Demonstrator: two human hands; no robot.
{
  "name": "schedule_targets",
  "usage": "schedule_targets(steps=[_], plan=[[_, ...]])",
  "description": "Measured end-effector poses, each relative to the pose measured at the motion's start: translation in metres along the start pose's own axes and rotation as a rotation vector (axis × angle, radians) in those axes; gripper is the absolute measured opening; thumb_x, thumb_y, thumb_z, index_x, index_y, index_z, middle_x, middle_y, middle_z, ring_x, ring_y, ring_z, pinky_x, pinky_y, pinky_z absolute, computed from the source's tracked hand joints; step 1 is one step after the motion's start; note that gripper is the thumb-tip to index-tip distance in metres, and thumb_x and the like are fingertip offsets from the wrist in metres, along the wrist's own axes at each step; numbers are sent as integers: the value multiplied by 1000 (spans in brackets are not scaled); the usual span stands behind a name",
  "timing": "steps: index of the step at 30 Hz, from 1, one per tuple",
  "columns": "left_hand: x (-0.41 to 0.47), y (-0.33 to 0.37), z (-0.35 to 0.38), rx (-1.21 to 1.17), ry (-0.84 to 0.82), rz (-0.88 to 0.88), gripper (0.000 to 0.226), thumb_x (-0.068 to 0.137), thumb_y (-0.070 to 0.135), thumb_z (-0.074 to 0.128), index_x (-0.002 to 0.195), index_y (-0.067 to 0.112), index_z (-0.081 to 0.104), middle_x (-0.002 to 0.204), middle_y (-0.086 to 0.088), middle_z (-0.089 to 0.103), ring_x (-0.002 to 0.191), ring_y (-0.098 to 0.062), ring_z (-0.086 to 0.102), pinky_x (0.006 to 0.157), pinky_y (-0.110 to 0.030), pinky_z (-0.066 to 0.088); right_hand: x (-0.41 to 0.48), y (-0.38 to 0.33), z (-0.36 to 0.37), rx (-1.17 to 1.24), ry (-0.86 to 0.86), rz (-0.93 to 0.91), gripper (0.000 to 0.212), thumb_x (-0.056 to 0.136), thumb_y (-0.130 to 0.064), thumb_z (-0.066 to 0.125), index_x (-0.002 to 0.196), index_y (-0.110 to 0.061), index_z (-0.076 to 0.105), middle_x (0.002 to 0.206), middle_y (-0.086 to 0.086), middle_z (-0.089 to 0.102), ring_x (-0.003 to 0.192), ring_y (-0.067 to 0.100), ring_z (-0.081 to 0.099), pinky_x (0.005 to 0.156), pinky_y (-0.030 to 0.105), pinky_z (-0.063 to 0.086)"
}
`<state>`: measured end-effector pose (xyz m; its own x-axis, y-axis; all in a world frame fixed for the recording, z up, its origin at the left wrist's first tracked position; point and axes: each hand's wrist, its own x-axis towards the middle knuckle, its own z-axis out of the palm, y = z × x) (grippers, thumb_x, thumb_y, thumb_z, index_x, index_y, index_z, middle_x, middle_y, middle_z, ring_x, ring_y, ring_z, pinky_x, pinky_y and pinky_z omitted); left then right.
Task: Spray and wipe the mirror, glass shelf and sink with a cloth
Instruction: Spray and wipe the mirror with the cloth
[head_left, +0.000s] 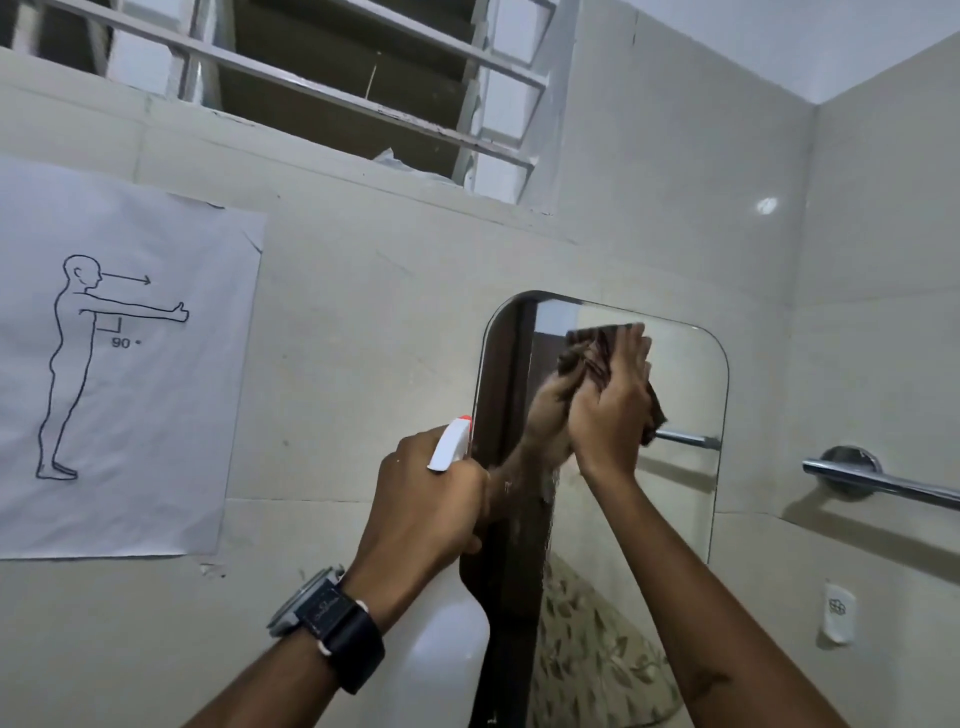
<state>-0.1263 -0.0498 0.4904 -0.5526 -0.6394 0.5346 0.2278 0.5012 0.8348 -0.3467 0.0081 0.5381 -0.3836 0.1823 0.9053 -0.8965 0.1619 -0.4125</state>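
A rounded frameless mirror (680, 483) hangs on the beige tiled wall. My right hand (613, 410) presses a dark brown cloth (652, 410) flat against the mirror's upper part, and its reflection shows beside it. My left hand (426, 509) grips a white spray bottle (451, 447) with a red nozzle tip, held at the mirror's left edge; the bottle's body (452, 649) shows below the hand. A black watch sits on the left wrist. Glass shelf and sink are out of view.
A chrome towel bar (878, 480) is fixed to the wall right of the mirror. A paper poster (119, 364) with a body outline is on the left wall. A barred window (337, 88) opens above. A small white fitting (837, 613) is at the lower right.
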Motion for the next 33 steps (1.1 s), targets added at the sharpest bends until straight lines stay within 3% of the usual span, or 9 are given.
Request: schedule_targets(steps=[3, 7, 12, 14, 17, 20, 26, 30, 33], plan=[[2, 3, 4, 19, 3, 22, 27, 67, 9, 51, 86, -8, 61, 82, -31, 66, 49, -30, 68, 54, -62, 58, 6, -28, 13, 23, -138, -181, 77, 84, 11, 43, 158, -8, 32, 168, 6, 23, 159, 21, 11, 128, 26, -1], [6, -6, 9, 3, 90, 31, 12, 82, -3, 58, 90, -9, 63, 82, -32, 65, 62, -47, 67, 48, -62, 56, -28, -3, 0, -27, -294, -433, 82, 73, 9, 42, 154, -4, 39, 166, 7, 29, 158, 20, 14, 130, 43, 11], [7, -9, 4, 39, 81, 44, 19, 82, -5, 57, 98, -5, 67, 82, -29, 68, 52, -40, 67, 51, -61, 57, -6, 4, -5, -2, -102, -123, 80, 81, 14, 41, 157, -10, 35, 168, 1, 24, 158, 14, 11, 129, 44, 11], [9, -8, 5, 45, 80, 37, 19, 79, -7, 58, 96, -6, 66, 84, -29, 68, 55, -42, 67, 49, -57, 57, 6, -23, 6, 10, -149, -136, 81, 79, 8, 39, 157, -12, 35, 168, 1, 24, 158, 15, 10, 130, 39, 7], [12, -9, 9, 35, 72, 57, 13, 81, -4, 55, 91, -4, 63, 82, -29, 66, 62, -48, 66, 46, -55, 56, -8, -36, 10, 8, -347, -403, 83, 73, 3, 39, 155, -7, 39, 167, 5, 28, 158, 19, 12, 130, 41, 9], [12, -12, 10, 16, 82, 49, 11, 84, -3, 56, 90, -3, 65, 82, -28, 66, 53, -39, 63, 47, -56, 58, -30, -4, -5, -48, -411, -597, 79, 74, 3, 40, 152, -3, 43, 165, 8, 33, 157, 22, 20, 128, 48, 17], [11, -8, -1, 16, 26, 51, 45, 62, 13, 53, 98, -9, 65, 81, -26, 70, 70, -43, 70, 52, -60, 59, -13, -10, 5, 19, -119, -172, 81, 75, 7, 39, 154, -8, 41, 166, 4, 29, 158, 14, 13, 130, 43, 11], [9, -5, -3, 3, 26, 52, 39, 66, 11, 52, 98, -7, 63, 80, -25, 70, 64, -40, 69, 53, -62, 59, -27, -21, 7, -68, -374, -550, 86, 71, 11, 46, 155, -4, 37, 167, 10, 28, 158, 25, 15, 129, 46, 13], [5, -8, -6, -44, 14, 31, 47, 58, 14, 50, 98, -7, 62, 83, -31, 67, 56, -35, 63, 56, -64, 58, -56, 11, -14, -132, -516, -740, 71, 79, 1, 44, 151, 0, 43, 164, 12, 32, 156, 27, 22, 129, 45, 16]])
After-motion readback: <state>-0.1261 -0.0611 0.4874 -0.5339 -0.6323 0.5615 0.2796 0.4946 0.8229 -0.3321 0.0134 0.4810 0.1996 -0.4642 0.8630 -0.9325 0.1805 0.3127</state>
